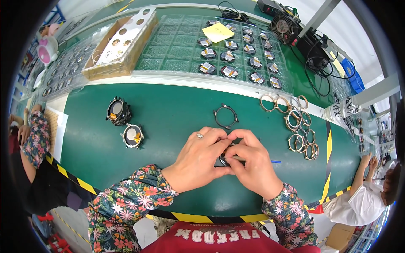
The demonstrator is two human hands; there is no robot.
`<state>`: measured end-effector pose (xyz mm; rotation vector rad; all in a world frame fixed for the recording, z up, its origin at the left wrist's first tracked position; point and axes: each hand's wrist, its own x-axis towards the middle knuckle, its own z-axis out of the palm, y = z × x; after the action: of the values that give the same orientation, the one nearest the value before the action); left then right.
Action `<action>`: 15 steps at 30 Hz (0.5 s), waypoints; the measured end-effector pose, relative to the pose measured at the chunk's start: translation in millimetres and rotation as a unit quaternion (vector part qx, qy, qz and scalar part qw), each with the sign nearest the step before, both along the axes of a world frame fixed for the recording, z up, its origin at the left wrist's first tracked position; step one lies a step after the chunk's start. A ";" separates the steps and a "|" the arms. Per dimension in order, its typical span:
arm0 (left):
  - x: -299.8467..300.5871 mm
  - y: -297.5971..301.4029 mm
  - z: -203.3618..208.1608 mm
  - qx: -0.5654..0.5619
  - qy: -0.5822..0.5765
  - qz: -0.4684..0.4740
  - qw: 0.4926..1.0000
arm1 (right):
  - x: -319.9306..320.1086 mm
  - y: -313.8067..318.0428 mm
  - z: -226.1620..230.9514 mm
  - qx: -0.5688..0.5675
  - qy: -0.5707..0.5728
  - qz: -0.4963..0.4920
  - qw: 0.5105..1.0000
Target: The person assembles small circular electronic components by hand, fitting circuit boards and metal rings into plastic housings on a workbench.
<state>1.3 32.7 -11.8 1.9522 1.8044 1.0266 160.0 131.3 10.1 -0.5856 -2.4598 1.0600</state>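
My left hand (201, 158) and my right hand (253, 163) meet near the table's middle, fingers closed around a small round dark watch part (223, 160) with a shiny rim. Fingers cover most of that part. A slim stick-like tool (240, 159) lies between my right fingers; a blue tip (276, 162) shows beyond that hand and may belong to it. Just past my hands a dark ring-shaped watch case (216, 117) lies flat. To the left, a stack of dark watch cases (118, 111) and a silver-rimmed watch case (133, 136) rest on the green mat.
Several gold and silver watch rings (296, 142) lie at the right. A clear compartment tray (168, 46) with round modules spans the back, a yellow note (218, 32) on it. Beside it are a cardboard box (95, 72), a fan (284, 28) and cables. Other people sit left and right.
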 end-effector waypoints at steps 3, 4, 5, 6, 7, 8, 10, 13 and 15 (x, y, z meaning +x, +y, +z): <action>0.8 -0.1 0.7 -0.001 -0.004 0.000 1.000 | -0.1 1.5 -0.5 -0.007 -0.001 0.006 1.000; 1.0 0.2 0.7 0.000 -0.004 -0.001 1.000 | 0.4 2.5 -0.8 -0.007 -0.001 0.009 1.000; 1.2 0.7 0.7 -0.003 -0.006 -0.002 1.000 | 1.0 3.1 -0.7 -0.006 0.000 0.011 1.000; 1.0 0.4 0.8 -0.007 -0.007 -0.002 1.000 | 1.0 3.2 -0.7 -0.006 0.000 0.012 1.000; 0.8 0.0 1.0 -0.008 -0.006 -0.001 1.000 | 1.1 3.2 -0.4 -0.014 -0.004 0.012 1.000; 0.6 -0.3 1.3 -0.009 -0.006 -0.003 1.000 | 1.2 3.2 -0.3 -0.022 -0.008 0.013 1.000; 0.6 -0.6 1.9 -0.009 -0.006 -0.004 1.000 | 2.0 4.1 0.5 -0.020 -0.007 0.017 1.000; 0.3 -0.3 1.9 -0.013 -0.008 -0.005 1.000 | 2.1 2.6 1.1 -0.022 -0.011 0.016 1.000; -0.2 -0.4 1.7 -0.012 -0.006 -0.009 1.000 | 2.5 1.1 0.2 -0.025 -0.015 0.010 1.000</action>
<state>1.2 32.3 -10.2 1.9398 1.7819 1.0057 162.5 132.5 10.3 -0.5974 -2.4761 1.1328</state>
